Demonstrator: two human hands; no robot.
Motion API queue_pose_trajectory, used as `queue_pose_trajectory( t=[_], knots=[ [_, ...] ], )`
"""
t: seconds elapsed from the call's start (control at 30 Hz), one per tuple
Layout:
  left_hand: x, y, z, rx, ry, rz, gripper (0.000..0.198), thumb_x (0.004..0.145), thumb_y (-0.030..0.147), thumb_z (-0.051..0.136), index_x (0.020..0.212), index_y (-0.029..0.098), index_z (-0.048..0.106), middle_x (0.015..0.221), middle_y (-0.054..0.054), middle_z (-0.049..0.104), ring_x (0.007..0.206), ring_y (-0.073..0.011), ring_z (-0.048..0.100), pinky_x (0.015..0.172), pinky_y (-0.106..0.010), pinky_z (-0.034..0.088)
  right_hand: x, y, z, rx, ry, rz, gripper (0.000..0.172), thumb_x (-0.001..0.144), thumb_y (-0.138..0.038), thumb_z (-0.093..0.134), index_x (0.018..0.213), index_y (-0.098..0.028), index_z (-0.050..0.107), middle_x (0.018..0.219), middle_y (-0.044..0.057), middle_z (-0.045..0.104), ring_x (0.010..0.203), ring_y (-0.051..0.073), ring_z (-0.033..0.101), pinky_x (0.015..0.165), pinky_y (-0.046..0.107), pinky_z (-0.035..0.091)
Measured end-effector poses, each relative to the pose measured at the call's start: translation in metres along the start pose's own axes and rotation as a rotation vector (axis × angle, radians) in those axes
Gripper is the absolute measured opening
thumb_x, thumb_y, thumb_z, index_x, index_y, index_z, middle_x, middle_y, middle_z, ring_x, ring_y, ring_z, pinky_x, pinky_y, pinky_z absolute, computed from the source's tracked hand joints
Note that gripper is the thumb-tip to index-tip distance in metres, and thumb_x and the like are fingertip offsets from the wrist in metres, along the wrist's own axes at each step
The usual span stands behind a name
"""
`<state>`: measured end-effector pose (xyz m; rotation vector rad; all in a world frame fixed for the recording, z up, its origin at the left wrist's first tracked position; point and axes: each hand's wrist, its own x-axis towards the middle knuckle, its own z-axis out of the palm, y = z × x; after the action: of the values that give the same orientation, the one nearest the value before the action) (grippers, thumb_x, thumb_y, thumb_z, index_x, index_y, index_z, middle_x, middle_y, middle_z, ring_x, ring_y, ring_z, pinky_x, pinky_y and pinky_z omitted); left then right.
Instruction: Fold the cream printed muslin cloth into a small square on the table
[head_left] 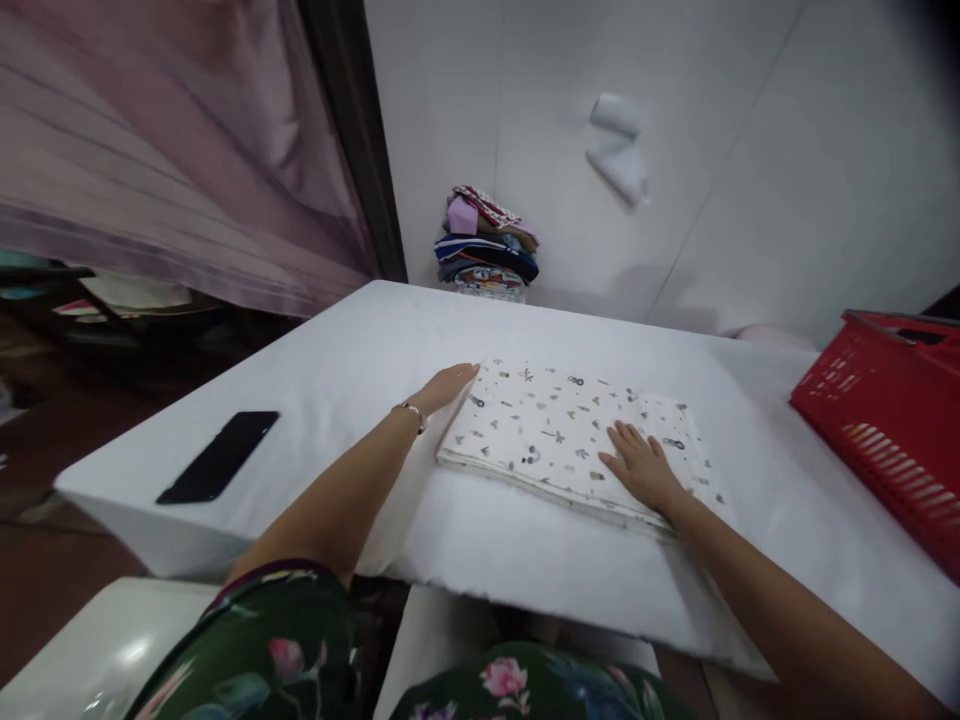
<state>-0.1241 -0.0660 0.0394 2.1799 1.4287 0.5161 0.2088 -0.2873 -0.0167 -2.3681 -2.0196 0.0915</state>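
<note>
A folded white cloth (551, 425) with small printed motifs lies flat on the white-covered table (322, 365). My left hand (448, 384) reaches along the cloth's left side, its fingers stretched out and touching the edge near the far left corner. On top of the cloth, towards its right end, rests my right hand (639, 465), palm down with fingers spread. Several layers show along the cloth's near edge. Neither hand grips anything that I can see.
A black phone (221, 457) lies on the table's left part. At the right stands a red plastic basket (892, 410). Folded clothes (487, 245) are piled at the back against the wall. A pinkish curtain (187, 130) hangs at the left. A paper roll (619, 118) is on the wall.
</note>
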Motion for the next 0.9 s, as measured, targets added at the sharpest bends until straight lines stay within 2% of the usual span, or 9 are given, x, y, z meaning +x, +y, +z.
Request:
queue_pose_trajectory(
  t=[0.1, 0.17, 0.27, 0.37, 0.47, 0.6, 0.7, 0.8, 0.9],
  knots=[
    [-0.038, -0.011, -0.007, -0.041, 0.012, 0.014, 0.056, 0.086, 0.056, 0.037, 0.122, 0.019, 0.056, 0.132, -0.004, 0.053, 0.121, -0.0203, 0.047, 0.102, -0.03, 0.035, -0.002, -0.008, -0.007, 0.107, -0.014, 0.021, 0.062, 0.091, -0.053, 0.024, 0.142, -0.019, 0.032, 0.151, 0.007, 0.022, 0.139, 0.025, 0.015, 0.11, 0.049, 0.015],
    [-0.065, -0.019, -0.009, -0.079, 0.045, 0.03, 0.05, 0.083, 0.053, 0.044, 0.118, 0.021, 0.059, 0.129, -0.004, 0.056, 0.117, -0.0208, 0.05, 0.097, -0.03, 0.04, -0.01, -0.02, -0.01, 0.199, 0.037, -0.004, 0.06, 0.091, -0.052, 0.023, 0.141, -0.021, 0.035, 0.149, 0.006, 0.026, 0.139, 0.025, 0.018, 0.11, 0.049, 0.017],
    [-0.101, -0.027, -0.005, -0.119, 0.071, 0.103, 0.038, 0.08, 0.046, 0.051, 0.107, 0.023, 0.064, 0.119, -0.002, 0.062, 0.11, -0.0197, 0.054, 0.09, -0.029, 0.045, -0.026, -0.047, -0.014, 0.308, 0.146, -0.175, 0.056, 0.09, -0.052, 0.028, 0.132, -0.022, 0.049, 0.142, 0.006, 0.041, 0.135, 0.025, 0.028, 0.109, 0.045, 0.023],
    [-0.122, -0.029, 0.002, -0.106, 0.046, 0.193, 0.028, 0.081, 0.039, 0.051, 0.099, 0.024, 0.067, 0.111, -0.001, 0.064, 0.107, -0.0184, 0.053, 0.095, -0.03, 0.043, -0.037, -0.073, -0.016, 0.368, 0.161, -0.351, 0.049, 0.089, -0.053, 0.035, 0.117, -0.023, 0.062, 0.128, 0.007, 0.055, 0.123, 0.025, 0.044, 0.104, 0.04, 0.034],
    [-0.128, -0.028, 0.007, -0.026, 0.017, 0.266, 0.026, 0.084, 0.031, 0.047, 0.098, 0.024, 0.068, 0.108, -0.002, 0.063, 0.104, -0.0174, 0.052, 0.096, -0.031, 0.041, -0.04, -0.091, -0.019, 0.366, 0.139, -0.37, 0.044, 0.09, -0.049, 0.035, 0.107, -0.025, 0.068, 0.115, 0.007, 0.062, 0.11, 0.025, 0.053, 0.096, 0.038, 0.041],
    [-0.124, -0.027, 0.01, 0.096, -0.002, 0.388, 0.026, 0.086, 0.028, 0.046, 0.1, 0.023, 0.067, 0.109, -0.004, 0.06, 0.104, -0.0188, 0.05, 0.095, -0.034, 0.041, -0.036, -0.102, -0.021, 0.323, 0.13, -0.352, 0.038, 0.09, -0.042, 0.038, 0.102, -0.025, 0.07, 0.102, 0.007, 0.064, 0.098, 0.023, 0.055, 0.086, 0.035, 0.045],
    [-0.122, -0.026, 0.011, 0.112, -0.007, 0.45, 0.022, 0.086, 0.028, 0.048, 0.094, 0.022, 0.068, 0.106, -0.005, 0.059, 0.101, -0.0201, 0.05, 0.092, -0.037, 0.042, -0.033, -0.104, -0.019, 0.348, 0.149, -0.353, 0.033, 0.089, -0.038, 0.041, 0.098, -0.024, 0.071, 0.095, 0.007, 0.063, 0.091, 0.022, 0.056, 0.08, 0.034, 0.046],
    [-0.123, -0.026, 0.012, 0.057, 0.025, 0.443, 0.023, 0.087, 0.026, 0.046, 0.085, 0.021, 0.068, 0.098, -0.005, 0.06, 0.097, -0.019, 0.051, 0.088, -0.036, 0.043, -0.032, -0.103, -0.015, 0.429, 0.167, -0.314, 0.031, 0.089, -0.036, 0.043, 0.094, -0.023, 0.07, 0.09, 0.006, 0.063, 0.086, 0.02, 0.057, 0.075, 0.032, 0.046],
    [-0.125, -0.028, 0.015, -0.015, 0.065, 0.41, 0.024, 0.088, 0.026, 0.043, 0.085, 0.02, 0.066, 0.098, -0.004, 0.06, 0.097, -0.0181, 0.051, 0.088, -0.034, 0.044, -0.034, -0.102, -0.012, 0.455, 0.181, -0.33, 0.029, 0.09, -0.033, 0.042, 0.092, -0.022, 0.069, 0.09, 0.006, 0.063, 0.088, 0.02, 0.057, 0.078, 0.032, 0.046]
  ],
)
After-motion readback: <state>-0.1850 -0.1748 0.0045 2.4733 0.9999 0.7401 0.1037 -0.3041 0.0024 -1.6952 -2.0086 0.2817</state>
